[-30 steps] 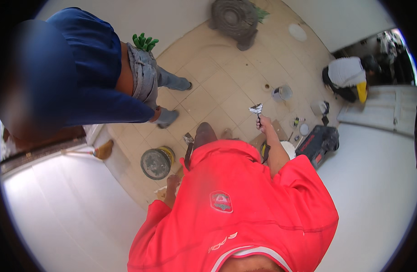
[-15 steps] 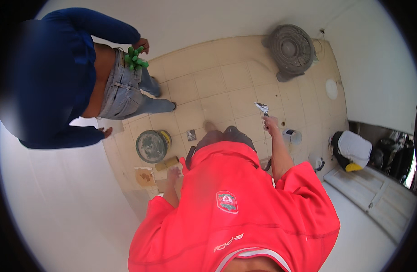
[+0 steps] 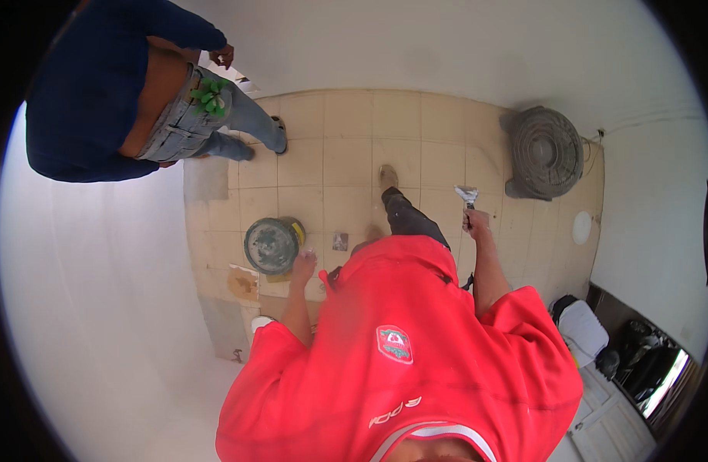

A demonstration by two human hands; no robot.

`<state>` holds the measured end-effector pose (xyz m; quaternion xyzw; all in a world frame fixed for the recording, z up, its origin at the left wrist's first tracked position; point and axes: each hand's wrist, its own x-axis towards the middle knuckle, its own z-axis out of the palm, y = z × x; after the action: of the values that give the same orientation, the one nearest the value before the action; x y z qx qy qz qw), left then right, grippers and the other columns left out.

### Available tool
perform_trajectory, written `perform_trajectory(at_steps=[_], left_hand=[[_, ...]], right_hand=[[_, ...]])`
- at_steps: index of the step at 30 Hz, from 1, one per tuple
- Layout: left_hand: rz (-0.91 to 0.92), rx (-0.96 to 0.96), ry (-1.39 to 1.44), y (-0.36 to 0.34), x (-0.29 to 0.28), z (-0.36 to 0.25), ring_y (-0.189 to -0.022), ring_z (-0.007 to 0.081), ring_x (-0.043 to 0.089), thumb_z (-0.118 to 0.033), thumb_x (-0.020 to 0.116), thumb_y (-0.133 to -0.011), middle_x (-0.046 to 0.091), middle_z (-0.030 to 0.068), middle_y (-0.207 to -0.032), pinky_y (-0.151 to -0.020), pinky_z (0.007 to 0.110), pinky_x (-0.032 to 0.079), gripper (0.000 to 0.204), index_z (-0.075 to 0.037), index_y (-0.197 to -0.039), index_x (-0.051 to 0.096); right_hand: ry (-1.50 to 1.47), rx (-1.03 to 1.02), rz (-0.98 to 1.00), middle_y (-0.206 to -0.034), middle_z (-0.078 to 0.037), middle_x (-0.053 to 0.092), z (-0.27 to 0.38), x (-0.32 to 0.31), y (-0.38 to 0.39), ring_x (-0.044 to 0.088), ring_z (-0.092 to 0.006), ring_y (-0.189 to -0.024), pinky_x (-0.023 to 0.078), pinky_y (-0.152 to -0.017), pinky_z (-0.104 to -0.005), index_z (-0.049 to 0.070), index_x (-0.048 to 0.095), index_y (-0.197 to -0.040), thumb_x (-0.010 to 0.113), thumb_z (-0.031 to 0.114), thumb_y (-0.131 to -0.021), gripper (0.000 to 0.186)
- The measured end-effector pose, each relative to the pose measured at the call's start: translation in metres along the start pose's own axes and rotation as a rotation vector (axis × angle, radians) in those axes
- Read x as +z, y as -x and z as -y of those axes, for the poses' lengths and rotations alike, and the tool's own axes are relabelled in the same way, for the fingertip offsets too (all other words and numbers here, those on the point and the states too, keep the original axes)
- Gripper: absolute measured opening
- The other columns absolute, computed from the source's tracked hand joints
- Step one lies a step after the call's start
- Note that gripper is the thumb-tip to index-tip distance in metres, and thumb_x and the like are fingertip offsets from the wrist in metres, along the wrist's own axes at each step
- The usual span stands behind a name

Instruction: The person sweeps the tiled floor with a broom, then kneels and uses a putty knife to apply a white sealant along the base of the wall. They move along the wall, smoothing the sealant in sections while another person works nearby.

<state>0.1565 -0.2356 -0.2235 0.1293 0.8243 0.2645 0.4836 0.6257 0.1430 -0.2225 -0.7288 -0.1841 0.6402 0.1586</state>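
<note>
Scraper (image 3: 466,193) juts forward from our right hand (image 3: 477,224), gripped by its handle. Our left hand (image 3: 304,266) hangs near the bucket (image 3: 271,246); we cannot tell if it's open.

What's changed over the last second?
The view has turned left, and one foot is now farther ahead. The left hand has swung forward, beside the bucket in view. The co-worker in blue shows higher in the picture. The right hand still grips the scraper, blade forward.

In view are the wearer's two bare hands (image 3: 304,266), one scraper (image 3: 467,196), one dark-topped bucket (image 3: 271,246), one ribbed grey round object (image 3: 546,150), one white panelled door (image 3: 612,420) and two other people (image 3: 92,92).
</note>
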Motion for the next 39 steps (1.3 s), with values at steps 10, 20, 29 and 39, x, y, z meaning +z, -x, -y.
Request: perform_trajectory(at_steps=[10,20,29,39], left_hand=[[-0.347,0.068,-0.09,-0.098,-0.019,-0.104,-0.105,0.0384,0.068,-0.036,0.054,-0.1,0.07,0.0245,-0.11,-0.089,0.045,0.052,0.043,0.0,-0.12,0.063],[-0.47,0.17,0.407,-0.17,-0.066,-0.239,-0.098,0.025,0.07,-0.026,0.059,-0.099,0.071,0.0173,-0.108,-0.088,0.035,0.053,0.035,0.0,-0.123,0.063],[-0.352,0.18,0.513,-0.412,-0.107,-0.222,-0.105,0.0351,0.068,-0.025,0.057,-0.098,0.069,0.0225,-0.112,-0.091,0.041,0.052,0.038,0.003,-0.123,0.061],[-0.21,0.118,-0.237,-0.618,-0.117,-0.113,-0.104,0.0358,0.064,-0.025,0.059,-0.098,0.066,0.0181,-0.115,-0.09,0.047,0.05,0.038,0.001,-0.126,0.059]], right_hand=[[1.487,-0.911,0.081,-0.089,-0.025,0.069,0.132,0.207,-0.122,0.069,-0.0426,-0.087,0.056,-0.074,-0.0526,0.003,0.066,-0.099,0.058,0.033,-0.092,0.032],[1.917,-1.332,0.415,-0.085,-0.018,0.071,0.212,0.55,-0.087,0.071,-0.038,-0.082,0.057,-0.07,-0.0503,0.008,0.058,-0.107,0.056,0.033,-0.094,0.029],[2.056,-1.619,0.346,-0.077,-0.015,0.07,0.191,0.784,-0.204,0.071,-0.0333,-0.073,0.057,-0.064,-0.0481,0.009,0.059,-0.101,0.058,0.032,-0.092,0.025],[2.15,-1.682,0.376,-0.075,-0.016,0.07,0.072,0.988,-0.46,0.07,-0.0373,-0.072,0.055,-0.063,-0.05,0.014,0.065,-0.097,0.056,0.031,-0.091,0.02]])
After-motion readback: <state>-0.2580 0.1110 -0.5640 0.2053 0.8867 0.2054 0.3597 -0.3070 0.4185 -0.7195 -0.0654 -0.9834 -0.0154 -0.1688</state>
